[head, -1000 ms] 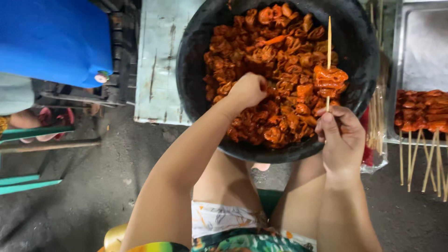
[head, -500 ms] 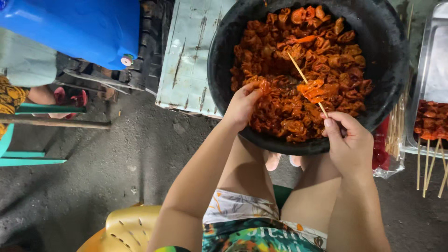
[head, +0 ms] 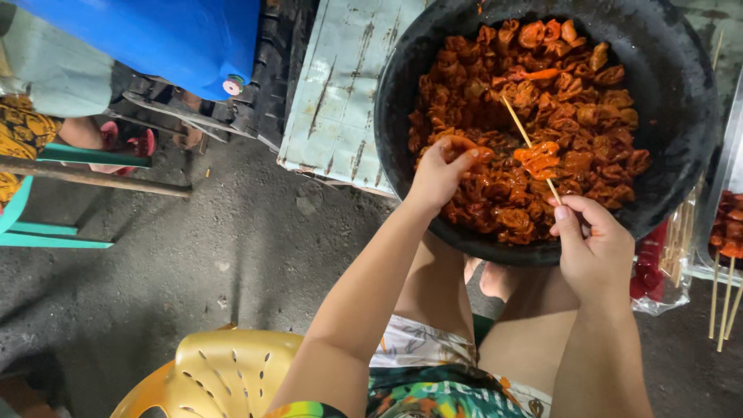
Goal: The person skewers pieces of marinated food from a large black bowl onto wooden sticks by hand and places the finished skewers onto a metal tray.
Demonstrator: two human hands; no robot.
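A big black basin (head: 681, 124) holds a heap of orange-red marinated meat pieces (head: 573, 101). My right hand (head: 592, 244) pinches the lower end of a thin bamboo skewer (head: 515, 120) that slants up to the left over the basin, with a few meat pieces (head: 539, 159) threaded on its middle. My left hand (head: 441, 174) is at the basin's near-left side, fingers closed on one meat piece (head: 474, 147) close to the skewered ones.
A metal tray (head: 727, 224) at the right edge carries finished meat skewers, with a bundle of bare bamboo sticks (head: 681, 232) beside it. A blue drum (head: 170, 39) stands at upper left, a yellow plastic chair (head: 217, 371) below. Another person's feet in sandals (head: 124, 139) are at left.
The skewer has tipped from upright to slanting left. My left hand has lifted a meat piece out of the heap and brought it toward the skewer. The view has shifted left.
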